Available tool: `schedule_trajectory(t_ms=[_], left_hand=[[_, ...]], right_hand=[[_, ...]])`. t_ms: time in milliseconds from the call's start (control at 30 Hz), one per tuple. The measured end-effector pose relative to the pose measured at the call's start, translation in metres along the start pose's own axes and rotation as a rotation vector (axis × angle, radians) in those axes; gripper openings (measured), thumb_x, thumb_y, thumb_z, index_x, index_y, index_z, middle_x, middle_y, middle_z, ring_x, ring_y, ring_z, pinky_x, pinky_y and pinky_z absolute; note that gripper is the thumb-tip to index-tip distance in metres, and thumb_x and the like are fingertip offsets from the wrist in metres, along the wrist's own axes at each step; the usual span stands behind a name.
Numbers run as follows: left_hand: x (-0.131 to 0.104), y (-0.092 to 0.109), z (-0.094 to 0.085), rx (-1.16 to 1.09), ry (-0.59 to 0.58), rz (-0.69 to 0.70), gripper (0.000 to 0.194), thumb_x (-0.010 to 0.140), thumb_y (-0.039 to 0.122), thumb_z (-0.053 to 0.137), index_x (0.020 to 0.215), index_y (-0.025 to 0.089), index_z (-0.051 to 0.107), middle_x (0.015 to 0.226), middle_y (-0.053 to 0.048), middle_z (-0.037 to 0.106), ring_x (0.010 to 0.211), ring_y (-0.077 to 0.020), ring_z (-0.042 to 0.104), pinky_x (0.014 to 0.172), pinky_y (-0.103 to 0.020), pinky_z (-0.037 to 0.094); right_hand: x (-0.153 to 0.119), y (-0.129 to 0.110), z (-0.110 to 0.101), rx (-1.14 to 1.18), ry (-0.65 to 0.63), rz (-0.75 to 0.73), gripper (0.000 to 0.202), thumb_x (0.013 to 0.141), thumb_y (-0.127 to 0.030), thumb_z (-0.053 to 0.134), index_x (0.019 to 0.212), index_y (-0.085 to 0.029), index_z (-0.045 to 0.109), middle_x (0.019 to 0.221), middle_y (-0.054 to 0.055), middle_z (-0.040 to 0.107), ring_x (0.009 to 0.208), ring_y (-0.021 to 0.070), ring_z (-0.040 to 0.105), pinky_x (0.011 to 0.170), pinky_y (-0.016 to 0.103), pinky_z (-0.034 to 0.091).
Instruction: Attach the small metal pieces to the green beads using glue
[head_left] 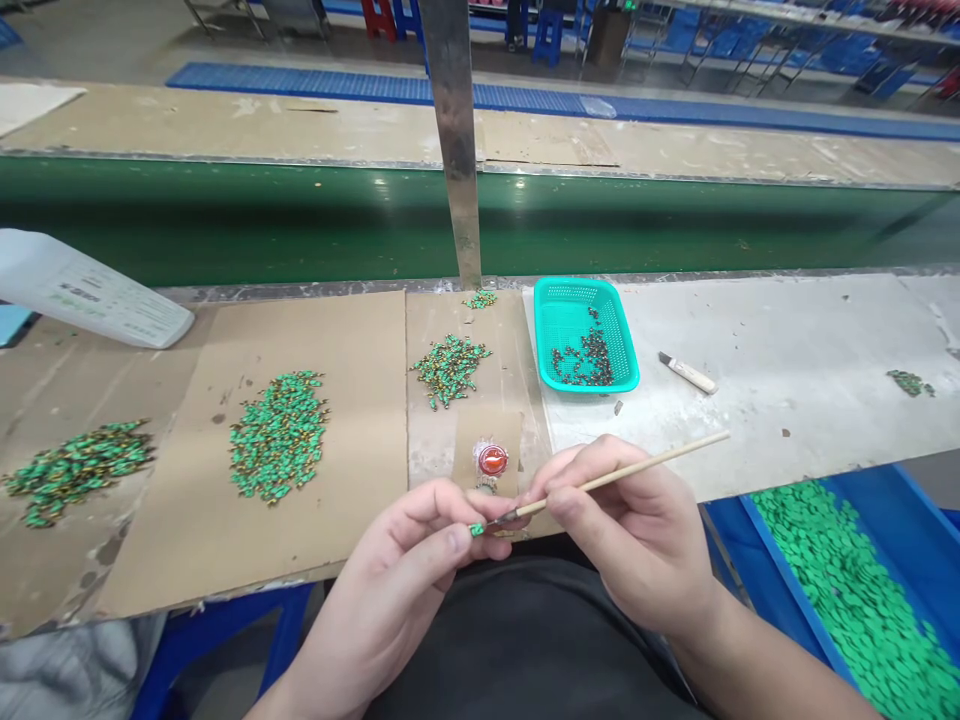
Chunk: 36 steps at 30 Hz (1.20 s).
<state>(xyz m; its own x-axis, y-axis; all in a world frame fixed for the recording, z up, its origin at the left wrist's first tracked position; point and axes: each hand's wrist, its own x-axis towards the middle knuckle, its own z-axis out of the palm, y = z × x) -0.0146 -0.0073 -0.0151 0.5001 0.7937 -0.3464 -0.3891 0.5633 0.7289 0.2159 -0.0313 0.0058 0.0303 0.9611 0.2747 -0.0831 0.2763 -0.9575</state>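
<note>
Between the thumb and fingers of my left hand [409, 560] is a small green piece [477, 529]. My right hand [630, 530] grips a thin wooden brush [645, 464], its dark tip touching or very near the green piece. Just beyond my hands, a cap of red paint [493, 459] sits on a cardboard scrap [466, 440]. Piles of green and gold pieces lie on cardboard: one in the middle [279, 436], one farther back [450, 370] and one at the far left [79, 468].
A teal basket [632, 376] holds small dark pieces. Right of it lies a short white-handled tool [688, 373]. A white bottle [90, 290] lies at the left. A metal post [456, 140] rises behind. Blue trays [892, 520] with green pieces stand lower right.
</note>
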Motion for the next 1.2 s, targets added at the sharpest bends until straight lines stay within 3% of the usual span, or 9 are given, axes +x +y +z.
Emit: schedule_trajectory(t_ms=[167, 333, 567, 767, 900, 1000, 1100, 1133, 1200], left_hand=[[0.000, 0.000, 0.002, 0.014, 0.010, -0.001, 0.020, 0.101, 0.039, 0.097, 0.092, 0.021, 0.092, 0.109, -0.010, 0.091, 0.096, -0.0218, 0.083, 0.095, -0.029, 0.071], [-0.002, 0.001, 0.010, 0.024, 0.121, 0.006, 0.025, 0.093, 0.042, 0.103, 0.087, 0.021, 0.091, 0.101, -0.009, 0.089, 0.092, -0.0225, 0.081, 0.089, -0.028, 0.070], [-0.002, 0.002, 0.010, 0.046, 0.110, 0.001, 0.027, 0.092, 0.045, 0.104, 0.087, 0.021, 0.091, 0.101, -0.008, 0.089, 0.089, -0.0207, 0.080, 0.089, -0.027, 0.070], [0.000, 0.002, 0.008, 0.046, 0.125, 0.001, 0.025, 0.092, 0.044, 0.104, 0.088, 0.022, 0.092, 0.110, -0.012, 0.093, 0.101, -0.0265, 0.085, 0.091, -0.031, 0.071], [0.004, -0.004, -0.008, 0.097, 0.188, -0.003, 0.028, 0.089, 0.047, 0.106, 0.090, 0.022, 0.093, 0.105, -0.013, 0.094, 0.099, -0.0287, 0.088, 0.087, -0.031, 0.072], [0.010, -0.010, -0.023, 0.117, 0.273, 0.003, 0.035, 0.081, 0.050, 0.111, 0.084, 0.021, 0.091, 0.089, -0.009, 0.089, 0.083, -0.0253, 0.084, 0.075, -0.028, 0.070], [0.014, -0.012, -0.031, 0.135, 0.295, 0.007, 0.038, 0.076, 0.052, 0.113, 0.081, 0.021, 0.090, 0.082, -0.007, 0.085, 0.075, -0.0221, 0.079, 0.069, -0.026, 0.068], [0.015, -0.011, -0.031, 0.141, 0.295, 0.007, 0.040, 0.074, 0.052, 0.114, 0.080, 0.021, 0.089, 0.080, -0.006, 0.083, 0.073, -0.0211, 0.077, 0.068, -0.026, 0.067], [0.014, -0.007, -0.028, 0.150, 0.312, 0.008, 0.046, 0.069, 0.055, 0.116, 0.077, 0.021, 0.086, 0.076, -0.004, 0.079, 0.068, -0.0191, 0.071, 0.065, -0.027, 0.065]], right_hand=[[0.000, 0.000, 0.000, 0.025, -0.016, -0.016, 0.017, 0.111, -0.011, 0.080, 0.108, -0.027, 0.084, 0.102, 0.000, 0.090, 0.098, 0.0188, 0.092, 0.095, 0.033, 0.075], [0.001, -0.001, 0.001, 0.025, -0.019, -0.021, 0.018, 0.112, -0.011, 0.079, 0.110, -0.028, 0.084, 0.103, 0.001, 0.091, 0.098, 0.0197, 0.092, 0.097, 0.036, 0.075], [0.000, 0.000, 0.001, 0.015, -0.031, -0.026, 0.017, 0.113, -0.012, 0.079, 0.111, -0.028, 0.084, 0.104, 0.001, 0.090, 0.096, 0.0190, 0.091, 0.095, 0.035, 0.075], [0.004, 0.000, -0.002, 0.061, 0.047, -0.043, 0.009, 0.116, -0.027, 0.082, 0.108, -0.026, 0.085, 0.097, 0.003, 0.088, 0.089, 0.0191, 0.089, 0.083, 0.032, 0.074], [0.017, 0.001, -0.026, 0.103, 0.154, -0.118, 0.013, 0.121, -0.036, 0.076, 0.118, -0.027, 0.086, 0.079, -0.001, 0.082, 0.067, 0.0165, 0.081, 0.064, 0.029, 0.071], [0.035, 0.006, -0.057, 0.026, 0.232, -0.151, 0.020, 0.120, -0.040, 0.073, 0.110, -0.026, 0.085, 0.088, 0.003, 0.087, 0.080, 0.0218, 0.088, 0.076, 0.039, 0.077], [0.059, 0.020, -0.088, -0.299, 0.237, -0.086, 0.042, 0.125, -0.051, 0.053, 0.111, -0.022, 0.079, 0.105, 0.009, 0.090, 0.096, 0.0248, 0.092, 0.087, 0.043, 0.078], [0.068, 0.026, -0.096, -0.458, 0.193, -0.022, 0.052, 0.129, -0.053, 0.037, 0.122, -0.021, 0.078, 0.107, 0.010, 0.090, 0.093, 0.0226, 0.092, 0.084, 0.040, 0.077], [0.088, 0.040, -0.108, -0.618, 0.116, 0.058, 0.056, 0.129, -0.050, 0.030, 0.141, -0.018, 0.075, 0.103, 0.010, 0.089, 0.084, 0.0212, 0.089, 0.077, 0.037, 0.074]])
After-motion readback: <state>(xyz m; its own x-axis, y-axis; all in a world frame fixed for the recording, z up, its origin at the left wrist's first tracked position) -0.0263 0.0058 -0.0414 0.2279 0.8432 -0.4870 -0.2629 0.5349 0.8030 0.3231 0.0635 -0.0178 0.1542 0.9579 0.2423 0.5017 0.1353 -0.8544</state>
